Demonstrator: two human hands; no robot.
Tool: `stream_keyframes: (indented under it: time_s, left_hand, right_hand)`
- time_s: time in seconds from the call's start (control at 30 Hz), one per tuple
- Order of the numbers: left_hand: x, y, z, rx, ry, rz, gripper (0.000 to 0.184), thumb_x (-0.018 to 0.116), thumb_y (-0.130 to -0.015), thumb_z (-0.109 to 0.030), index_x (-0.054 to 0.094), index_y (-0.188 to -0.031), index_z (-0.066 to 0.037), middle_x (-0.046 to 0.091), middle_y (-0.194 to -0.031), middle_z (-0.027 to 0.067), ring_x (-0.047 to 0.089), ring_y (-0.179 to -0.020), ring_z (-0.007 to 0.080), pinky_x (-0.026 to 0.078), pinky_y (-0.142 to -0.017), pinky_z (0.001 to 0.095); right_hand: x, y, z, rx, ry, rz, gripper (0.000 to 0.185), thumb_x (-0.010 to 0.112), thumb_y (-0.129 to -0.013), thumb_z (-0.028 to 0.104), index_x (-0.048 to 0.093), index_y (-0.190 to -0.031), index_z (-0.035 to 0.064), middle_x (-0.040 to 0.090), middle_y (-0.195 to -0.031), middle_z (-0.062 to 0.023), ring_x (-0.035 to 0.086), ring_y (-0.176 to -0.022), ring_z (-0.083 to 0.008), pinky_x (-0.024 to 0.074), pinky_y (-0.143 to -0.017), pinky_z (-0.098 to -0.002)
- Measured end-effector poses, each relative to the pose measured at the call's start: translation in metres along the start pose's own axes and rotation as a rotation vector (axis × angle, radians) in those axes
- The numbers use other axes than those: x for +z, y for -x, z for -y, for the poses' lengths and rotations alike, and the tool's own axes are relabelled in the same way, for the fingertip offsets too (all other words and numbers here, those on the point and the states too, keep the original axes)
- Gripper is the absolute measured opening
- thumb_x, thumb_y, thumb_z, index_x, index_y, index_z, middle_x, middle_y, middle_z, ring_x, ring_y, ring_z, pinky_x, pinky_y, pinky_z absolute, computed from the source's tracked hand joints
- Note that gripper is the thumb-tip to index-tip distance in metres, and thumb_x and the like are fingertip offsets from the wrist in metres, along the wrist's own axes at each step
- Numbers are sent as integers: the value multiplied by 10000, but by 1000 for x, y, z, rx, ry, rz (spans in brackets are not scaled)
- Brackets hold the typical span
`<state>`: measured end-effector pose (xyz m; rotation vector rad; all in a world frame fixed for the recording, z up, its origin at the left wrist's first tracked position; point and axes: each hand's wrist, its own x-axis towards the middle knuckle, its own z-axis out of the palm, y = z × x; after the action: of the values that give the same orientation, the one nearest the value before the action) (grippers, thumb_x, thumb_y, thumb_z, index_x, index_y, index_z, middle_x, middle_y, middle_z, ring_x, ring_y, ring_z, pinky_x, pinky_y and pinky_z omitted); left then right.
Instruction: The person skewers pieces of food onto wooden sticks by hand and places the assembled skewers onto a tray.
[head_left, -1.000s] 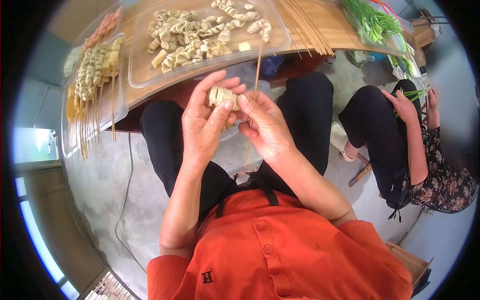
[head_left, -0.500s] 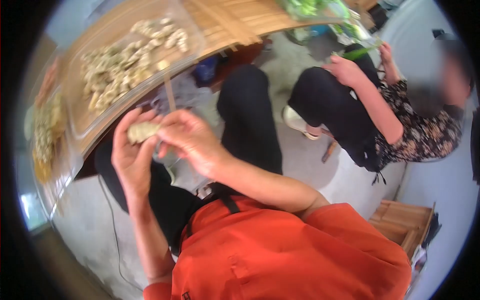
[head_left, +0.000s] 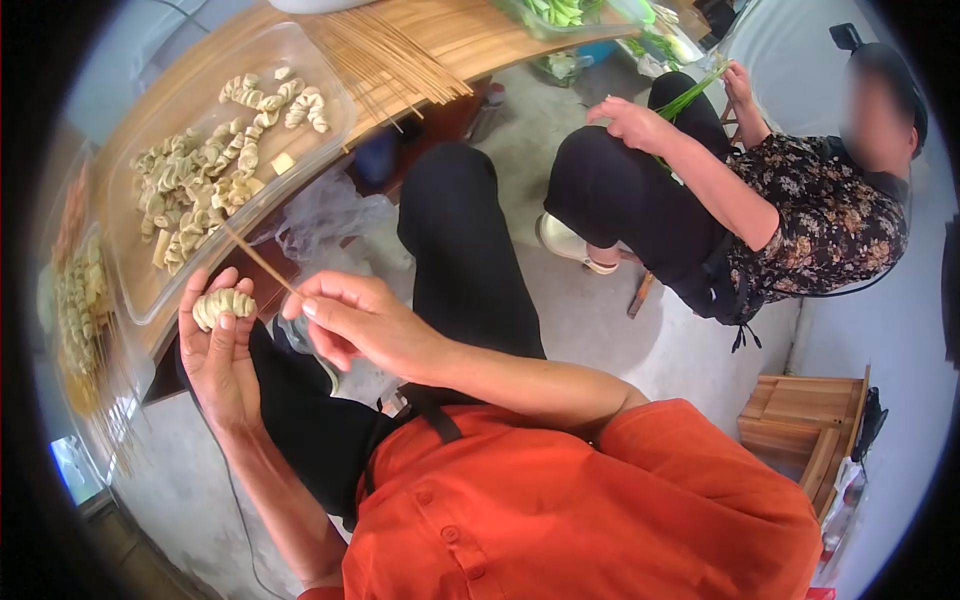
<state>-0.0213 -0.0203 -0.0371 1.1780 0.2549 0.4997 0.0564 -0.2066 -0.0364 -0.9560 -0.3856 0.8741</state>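
Ideally without squashing it, the left hand (head_left: 222, 368) is pinching a pale ridged roll (head_left: 222, 307), the right hand (head_left: 362, 322) a thin brown wooden skewer (head_left: 262, 262)

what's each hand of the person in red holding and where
Left hand: a pleated roll, gripped by its middle. Right hand: a skewer, pinched at the lower end of its visible length.

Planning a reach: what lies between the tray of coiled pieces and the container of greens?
Head view: a bundle of thin wooden sticks beside the tray, then bare tabletop up to the greens container.
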Motion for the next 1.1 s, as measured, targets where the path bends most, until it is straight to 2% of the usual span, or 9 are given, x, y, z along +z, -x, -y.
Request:
stream_keyframes:
  time_s: [0.1,0.17,0.23,0.33,0.4,0.5,0.6,0.83,1.1]
  left_hand:
    - [-19,-4,-3,-7,7,7,509,601,-930,-49,389,-1389,4,533,-1306,207,583,-1165,263,532,-939,308]
    - [-26,-5,-7,2,44,12,512,599,-932,-52,384,-1392,10,519,-1321,211,578,-1173,265,532,-948,319]
    - [-30,-5,-10,2,42,-4,518,598,-931,-49,379,-1398,7,513,-1327,212,577,-1176,268,534,-949,326]
    - [-36,-7,-10,12,75,0,526,593,-930,-39,373,-1405,5,512,-1328,214,575,-1180,275,536,-950,339]
    - [-35,-4,-13,31,101,-7,524,590,-921,-19,381,-1400,13,527,-1301,228,577,-1172,289,547,-934,344]
    - [-35,-5,-12,44,212,34,503,600,-909,-11,406,-1371,24,545,-1270,235,599,-1135,302,570,-892,336]
    - [-34,-7,-11,25,257,2,523,633,-895,-32,411,-1364,25,561,-1249,228,613,-1111,298,570,-898,342]
    - [-30,-5,-27,25,249,67,620,666,-885,-68,335,-1401,28,536,-1251,222,605,-1104,269,597,-856,296]
    - [-32,-5,-32,53,317,28,524,665,-876,-32,438,-1346,19,590,-1202,216,633,-1076,305,592,-856,339]
  right_hand:
    - [-1,14,17,7,147,128,242,445,-1024,184,565,-1158,22,500,-639,20,464,-547,-60,346,-485,-217]
    - [2,26,33,-23,486,127,267,461,-1014,157,574,-1224,37,511,-653,11,473,-551,-58,386,-500,-240]
    - [-1,33,35,-51,605,137,287,507,-984,118,583,-1257,68,615,-722,-45,576,-588,-121,462,-551,-284]
    - [-11,42,26,-372,946,75,318,582,-906,38,617,-1218,96,699,-1009,-127,680,-746,-290,534,-667,-371]
    - [-18,50,50,-464,1215,-5,291,581,-875,-4,656,-1149,58,682,-947,-115,661,-740,-239,541,-667,-352]
    - [-24,54,78,-440,1233,-131,270,549,-878,-30,676,-1110,27,596,-768,-80,603,-672,-171,484,-624,-281]
    - [-29,53,85,-422,1270,-267,247,540,-908,-30,673,-1114,2,608,-791,-61,587,-692,-126,464,-616,-247]
    - [-15,51,91,-421,1356,-113,297,594,-834,-82,659,-1107,12,590,-751,-101,610,-649,-191,486,-576,-282]
    - [-4,48,80,-363,1310,-24,329,588,-812,-124,647,-1113,-4,597,-762,-124,608,-647,-212,488,-583,-293]
